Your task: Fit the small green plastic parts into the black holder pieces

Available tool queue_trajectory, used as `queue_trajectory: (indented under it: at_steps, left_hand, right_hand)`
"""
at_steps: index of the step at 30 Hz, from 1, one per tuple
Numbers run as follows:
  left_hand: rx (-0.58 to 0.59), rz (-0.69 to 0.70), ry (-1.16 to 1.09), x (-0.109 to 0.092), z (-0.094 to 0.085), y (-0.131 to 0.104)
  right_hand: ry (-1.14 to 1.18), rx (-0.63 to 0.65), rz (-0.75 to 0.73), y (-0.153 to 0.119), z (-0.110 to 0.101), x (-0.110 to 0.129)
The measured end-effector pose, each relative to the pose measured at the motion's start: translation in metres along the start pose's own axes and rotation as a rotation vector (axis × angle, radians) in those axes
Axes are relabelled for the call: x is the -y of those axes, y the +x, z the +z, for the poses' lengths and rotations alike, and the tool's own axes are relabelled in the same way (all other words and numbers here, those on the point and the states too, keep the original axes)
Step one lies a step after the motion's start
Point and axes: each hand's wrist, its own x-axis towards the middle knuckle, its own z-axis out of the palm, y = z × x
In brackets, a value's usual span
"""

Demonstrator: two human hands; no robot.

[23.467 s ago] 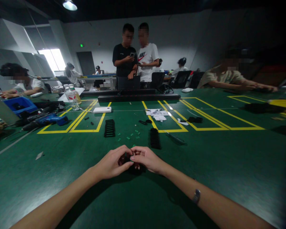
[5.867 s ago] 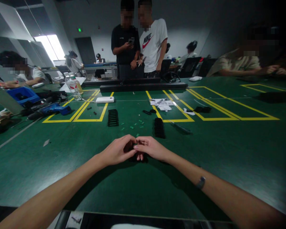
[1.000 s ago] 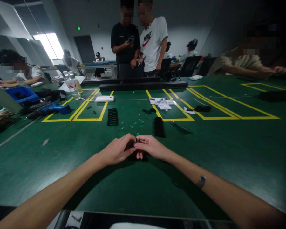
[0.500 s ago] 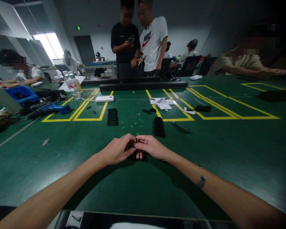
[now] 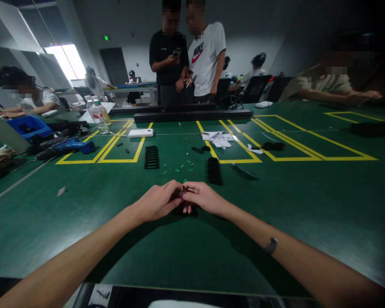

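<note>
My left hand (image 5: 162,200) and my right hand (image 5: 203,197) meet fingertip to fingertip over the green table (image 5: 192,252). Both are closed around a small dark piece, mostly hidden by the fingers. Beyond them lie several small clear green bits (image 5: 177,170). A black slotted rack (image 5: 152,157) lies left of these bits, and a black block-like stack (image 5: 214,171) sits to their right. Two small black parts (image 5: 198,149) rest farther back. A dark slim tool (image 5: 243,170) lies right of the stack.
A white power bank (image 5: 141,133), crumpled white paper (image 5: 220,138) and long black bars (image 5: 192,115) lie farther back. At left are a blue bin (image 5: 30,127), a blue power tool (image 5: 72,146) and bottles (image 5: 99,116). Two people stand behind the table; others sit at both sides.
My fingers have shifted very slightly around the small dark piece; both hands stay in the same place. Nothing on the table has visibly moved.
</note>
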Motion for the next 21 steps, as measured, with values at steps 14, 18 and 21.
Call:
queue_trajectory:
  at_steps: [14,18,21]
  left_hand:
    - [0.006,-0.002,-0.006,-0.0015,-0.0012,-0.0006]
    - [-0.002,-0.007,-0.008,-0.0023,-0.0023,-0.0006]
    - [0.001,-0.008,-0.014,-0.0024,-0.0017,-0.0005]
  right_hand:
    - [-0.016,0.005,-0.006,0.0006,0.0001,0.0003]
    - [-0.015,-0.003,0.0,-0.0001,0.0008,0.0017]
    - [-0.012,-0.006,0.006,-0.0004,0.0013,0.0019]
